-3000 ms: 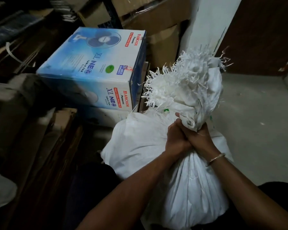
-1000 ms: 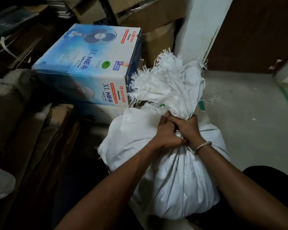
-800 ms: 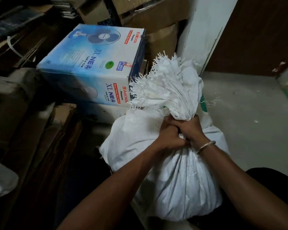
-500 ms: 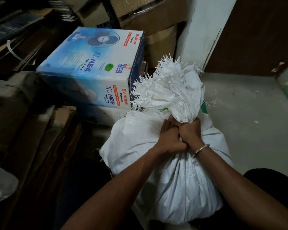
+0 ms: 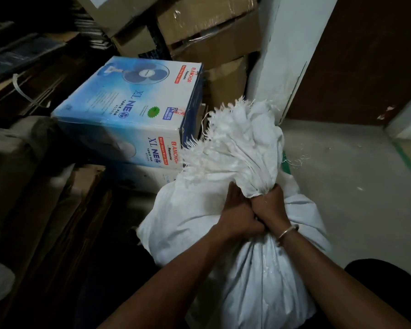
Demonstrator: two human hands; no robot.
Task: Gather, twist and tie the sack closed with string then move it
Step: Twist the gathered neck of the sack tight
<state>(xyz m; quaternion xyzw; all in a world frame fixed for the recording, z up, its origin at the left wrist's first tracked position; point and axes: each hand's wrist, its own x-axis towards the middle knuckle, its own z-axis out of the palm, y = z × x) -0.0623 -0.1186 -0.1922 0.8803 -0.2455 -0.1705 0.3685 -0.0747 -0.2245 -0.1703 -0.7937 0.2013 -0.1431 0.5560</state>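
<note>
A full white woven sack [image 5: 254, 276] stands on the floor in front of me. Its mouth is gathered into a bunched neck with a frayed top [image 5: 237, 138] that leans up and left. My left hand [image 5: 237, 212] and my right hand [image 5: 269, 205] grip the neck side by side, pressed together just under the frayed bunch. A metal bangle sits on my right wrist. I see no string; the hands hide the part of the neck they hold.
A blue fan box [image 5: 133, 112] stands just left of the sack, on another box. Brown cartons [image 5: 211, 32] are stacked behind. A white pillar [image 5: 285, 55] and a dark brown door [image 5: 365, 55] lie behind right. Grey floor [image 5: 342, 186] stretches right. Dark wooden boards [image 5: 57, 210] lie left.
Both hands have stayed clamped on the neck. The frayed top has shifted and swung a little, from leaning right three seconds ago to leaning up and left now.
</note>
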